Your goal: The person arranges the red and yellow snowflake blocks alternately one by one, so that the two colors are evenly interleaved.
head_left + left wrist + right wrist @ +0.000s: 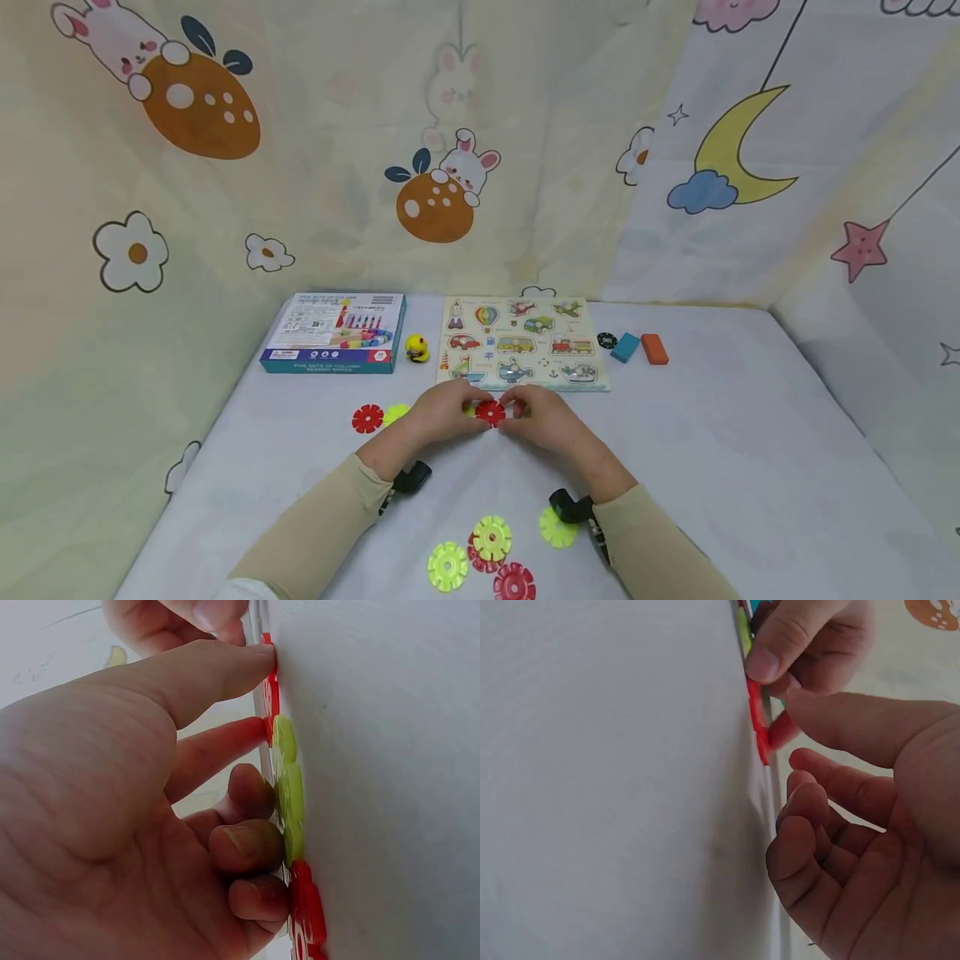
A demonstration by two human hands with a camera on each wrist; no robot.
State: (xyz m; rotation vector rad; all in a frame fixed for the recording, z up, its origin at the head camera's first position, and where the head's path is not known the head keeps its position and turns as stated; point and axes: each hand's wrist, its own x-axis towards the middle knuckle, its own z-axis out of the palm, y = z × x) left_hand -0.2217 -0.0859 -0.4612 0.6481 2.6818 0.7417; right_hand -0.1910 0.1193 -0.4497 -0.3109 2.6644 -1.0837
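A red notched plastic disc (491,413) lies flat on the white table between the two hands. My left hand (444,412) pinches it, thumb and index finger at its edge. Beside that disc a yellow-green disc (288,791) and another red disc (307,911) continue a row under the left hand's curled lower fingers. My right hand (546,420) is at the disc's right side; in the right wrist view its loosely bent fingers (840,780) stand apart from the disc, holding nothing. The row's left end shows a red disc (367,418) and a yellow-green disc (395,414).
Near the front lie yellow-green discs (447,567) and red discs (514,582), some overlapping; one yellow-green disc (558,527) is by the right wrist. Behind are a boxed set (330,333), a yellow duck (417,348), a picture board (525,342), a blue block (625,347) and an orange block (654,349).
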